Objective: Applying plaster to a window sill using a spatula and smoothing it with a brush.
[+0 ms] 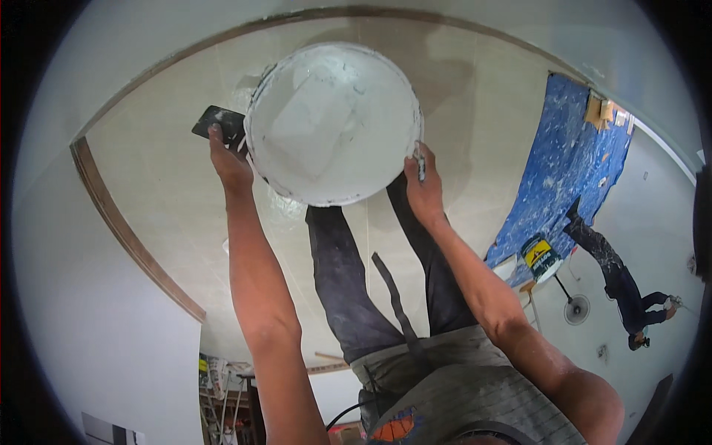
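A round white bucket (256, 159) is lifted in front of me, with thick white paste (371, 141) inside and smears around its rim. My left hand (231, 167) is closed at the bucket's left side, around a black flat-bladed scraper (216, 121) that sticks out to the left. Part of that grip is hidden behind the bucket. On the right, my right hand (424, 191) is closed at the rim, with a small smeared grip piece showing between thumb and fingers. Whether that piece belongs to the bucket cannot be told.
Pale floor tiles (170, 163) lie beneath, bordered by a brown skirting strip (126, 222). To the right is a splattered blue sheet (545, 156) with cardboard scraps (599, 110). Near it stand a green-and-yellow bucket (541, 256) and another person (627, 285). Shelves (222, 400) appear lower left.
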Demonstrator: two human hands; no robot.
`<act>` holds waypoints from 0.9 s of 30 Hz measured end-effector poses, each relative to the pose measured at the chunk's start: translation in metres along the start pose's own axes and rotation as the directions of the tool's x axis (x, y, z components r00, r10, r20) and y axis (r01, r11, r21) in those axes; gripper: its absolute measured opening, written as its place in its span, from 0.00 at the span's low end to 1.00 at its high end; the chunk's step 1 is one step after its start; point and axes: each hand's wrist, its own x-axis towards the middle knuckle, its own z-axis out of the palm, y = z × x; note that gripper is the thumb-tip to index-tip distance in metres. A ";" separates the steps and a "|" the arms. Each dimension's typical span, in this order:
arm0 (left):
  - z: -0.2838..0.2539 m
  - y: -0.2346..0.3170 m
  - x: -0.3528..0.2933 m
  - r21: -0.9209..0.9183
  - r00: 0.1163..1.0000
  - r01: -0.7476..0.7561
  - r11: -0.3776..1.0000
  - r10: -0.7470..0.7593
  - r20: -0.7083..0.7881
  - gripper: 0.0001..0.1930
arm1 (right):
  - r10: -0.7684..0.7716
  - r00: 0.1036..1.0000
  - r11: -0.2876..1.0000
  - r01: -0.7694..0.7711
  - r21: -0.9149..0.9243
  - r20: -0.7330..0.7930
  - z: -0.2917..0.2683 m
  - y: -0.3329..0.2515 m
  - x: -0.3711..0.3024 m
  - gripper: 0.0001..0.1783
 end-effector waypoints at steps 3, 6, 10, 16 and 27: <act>-0.019 0.008 -0.010 0.143 0.999 -0.008 0.990 0.015 -0.047 0.24 | -0.061 0.998 0.998 0.061 0.006 0.026 -0.019 -0.005 -0.005 0.21; -0.055 0.007 -0.028 0.443 0.995 -0.053 0.895 0.085 -0.053 0.23 | 0.012 0.997 0.999 -0.015 -0.038 -0.072 -0.051 -0.008 -0.011 0.19; -0.102 -0.005 -0.072 0.921 0.977 -0.179 0.345 0.175 0.124 0.26 | -0.297 0.954 0.939 0.286 -0.189 -0.031 -0.092 -0.026 -0.027 0.17; -0.109 -0.042 -0.213 0.949 0.994 -0.012 0.314 0.103 -0.022 0.31 | -0.236 0.851 0.958 0.284 -0.033 0.469 -0.057 -0.087 -0.038 0.16; -0.078 -0.091 -0.293 0.975 0.995 0.023 0.219 0.094 -0.045 0.32 | -0.257 0.864 0.947 0.315 -0.068 0.433 0.053 -0.107 -0.009 0.15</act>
